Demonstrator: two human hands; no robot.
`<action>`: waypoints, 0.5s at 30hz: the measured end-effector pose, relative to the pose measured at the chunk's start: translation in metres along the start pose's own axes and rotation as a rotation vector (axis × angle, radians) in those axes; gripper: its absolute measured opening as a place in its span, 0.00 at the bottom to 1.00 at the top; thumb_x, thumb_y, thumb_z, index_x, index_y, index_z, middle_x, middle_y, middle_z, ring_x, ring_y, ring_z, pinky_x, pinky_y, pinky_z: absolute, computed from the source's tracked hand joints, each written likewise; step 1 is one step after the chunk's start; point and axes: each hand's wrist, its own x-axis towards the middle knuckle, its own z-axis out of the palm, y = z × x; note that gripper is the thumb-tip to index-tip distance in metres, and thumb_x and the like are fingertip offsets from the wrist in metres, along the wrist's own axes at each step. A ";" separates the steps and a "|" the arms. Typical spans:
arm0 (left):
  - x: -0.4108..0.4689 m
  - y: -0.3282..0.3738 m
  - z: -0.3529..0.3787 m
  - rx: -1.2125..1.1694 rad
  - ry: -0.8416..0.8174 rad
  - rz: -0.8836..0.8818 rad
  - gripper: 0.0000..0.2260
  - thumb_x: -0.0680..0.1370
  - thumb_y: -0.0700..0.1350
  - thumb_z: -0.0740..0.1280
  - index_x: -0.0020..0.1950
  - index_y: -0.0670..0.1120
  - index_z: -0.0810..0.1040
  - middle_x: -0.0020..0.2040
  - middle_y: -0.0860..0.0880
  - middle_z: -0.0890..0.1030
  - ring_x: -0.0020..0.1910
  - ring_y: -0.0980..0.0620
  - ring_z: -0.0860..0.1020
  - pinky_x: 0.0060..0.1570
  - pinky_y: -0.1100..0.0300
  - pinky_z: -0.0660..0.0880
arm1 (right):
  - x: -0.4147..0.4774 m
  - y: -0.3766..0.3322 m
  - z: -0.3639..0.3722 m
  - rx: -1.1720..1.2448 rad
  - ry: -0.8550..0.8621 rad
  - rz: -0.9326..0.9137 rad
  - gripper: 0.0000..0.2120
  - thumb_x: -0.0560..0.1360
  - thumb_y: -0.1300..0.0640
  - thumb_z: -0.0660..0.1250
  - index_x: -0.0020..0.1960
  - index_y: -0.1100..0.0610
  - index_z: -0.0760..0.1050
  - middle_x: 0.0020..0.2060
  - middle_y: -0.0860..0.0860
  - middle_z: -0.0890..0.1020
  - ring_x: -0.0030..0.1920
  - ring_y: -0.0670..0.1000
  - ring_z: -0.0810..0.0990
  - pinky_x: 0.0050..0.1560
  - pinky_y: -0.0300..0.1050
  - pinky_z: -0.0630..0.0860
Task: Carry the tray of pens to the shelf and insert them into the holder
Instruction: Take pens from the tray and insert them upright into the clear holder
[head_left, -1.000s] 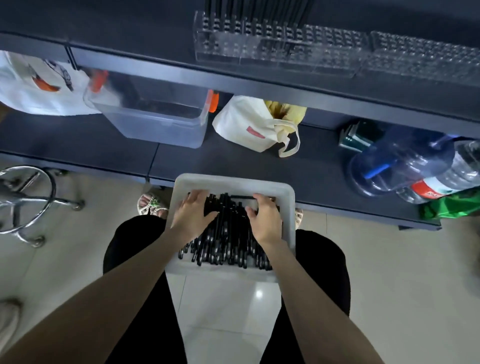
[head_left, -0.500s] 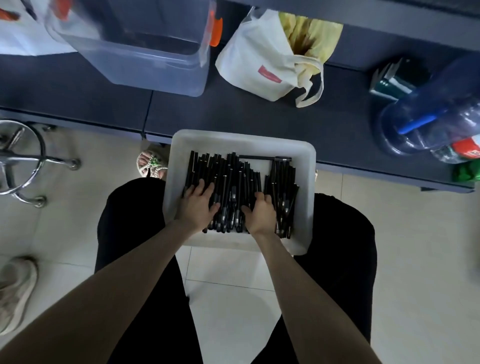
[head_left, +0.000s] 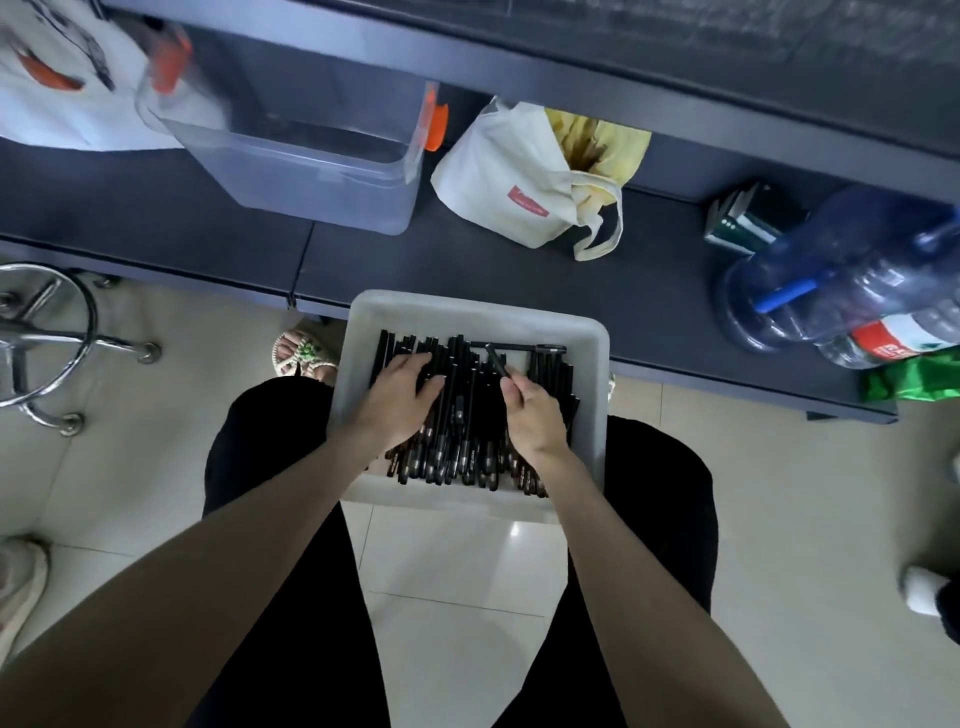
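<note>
Since half a second ago, the right hand (head_left: 535, 413) has been changing from lying flat on the heap to picking at it, and the left hand (head_left: 400, 397) has been sliding a little farther up the heap.

The right hand is now pinching one black pen (head_left: 496, 360) between thumb and curled fingertips, and the pen is tilting up and away from the other pens (head_left: 460, 421) at the far middle of the tray (head_left: 475, 312). The left hand is lying on the left half of the heap with its fingers straight and slightly spread, holding nothing. The grey-white plastic tray is resting across the person's black-clad thighs, and its far rim is reaching the front edge of the dark lower shelf (head_left: 654, 291). One more pen is lying crosswise along the tray's far end.

Beyond the tray to the left, a clear storage bin (head_left: 311, 176) with orange latches is sitting on that shelf. Straight beyond the tray, a canvas tote bag (head_left: 511, 176) is slumping with something yellow showing inside. Beyond the tray to the right, a blue water jug (head_left: 831, 260) is lying on its side. Left of the tray, a sandalled foot (head_left: 304, 356) is standing on the floor tiles, and farther left a chrome stool base (head_left: 49, 338) is standing.
</note>
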 end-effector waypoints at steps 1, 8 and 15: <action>0.000 0.012 -0.009 -0.071 -0.007 0.016 0.22 0.81 0.49 0.58 0.74 0.43 0.63 0.72 0.44 0.66 0.69 0.45 0.67 0.68 0.54 0.64 | 0.000 -0.009 -0.010 0.030 -0.050 -0.029 0.18 0.82 0.53 0.53 0.71 0.53 0.67 0.54 0.55 0.78 0.51 0.54 0.78 0.54 0.45 0.73; -0.002 0.103 -0.076 -0.449 0.023 0.143 0.13 0.80 0.45 0.63 0.59 0.37 0.76 0.38 0.48 0.78 0.31 0.61 0.77 0.33 0.73 0.73 | -0.011 -0.071 -0.089 0.224 -0.032 -0.251 0.13 0.71 0.63 0.73 0.54 0.64 0.80 0.33 0.46 0.79 0.27 0.40 0.75 0.36 0.36 0.75; -0.010 0.151 -0.132 -0.729 0.109 0.274 0.02 0.74 0.36 0.70 0.46 0.39 0.80 0.38 0.44 0.79 0.35 0.52 0.78 0.38 0.67 0.78 | -0.037 -0.129 -0.173 0.427 0.088 -0.276 0.06 0.68 0.63 0.75 0.43 0.62 0.80 0.31 0.53 0.79 0.26 0.43 0.75 0.32 0.36 0.77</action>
